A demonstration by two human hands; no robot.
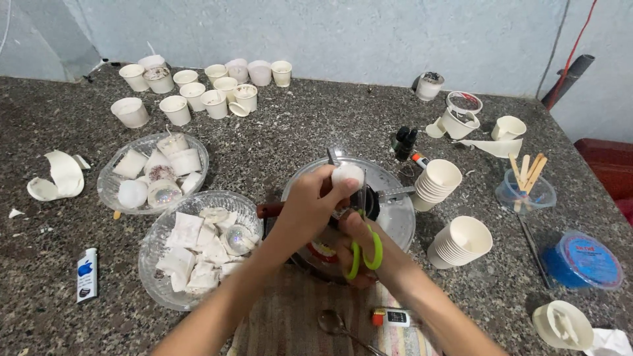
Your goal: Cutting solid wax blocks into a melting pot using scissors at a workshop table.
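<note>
My left hand (310, 201) is shut on a small white paper cup (347, 175), holding it over a clear glass bowl (395, 221). Below it, my right hand (359, 247) grips green-handled scissors (366, 249), whose blades point up at the cup. The blade tips are partly hidden behind my left hand. Both forearms reach in from the bottom edge over a striped cloth (290, 316).
Two glass bowls (158, 244) (109, 181) of white cup pieces and round candles sit left. Many paper cups (191, 92) stand at the back; two stacks (461, 240) (436, 183) lie right. A lighter (86, 273), spoon (333, 323), blue-lidded tub (583, 260) and wooden sticks (525, 173) lie around.
</note>
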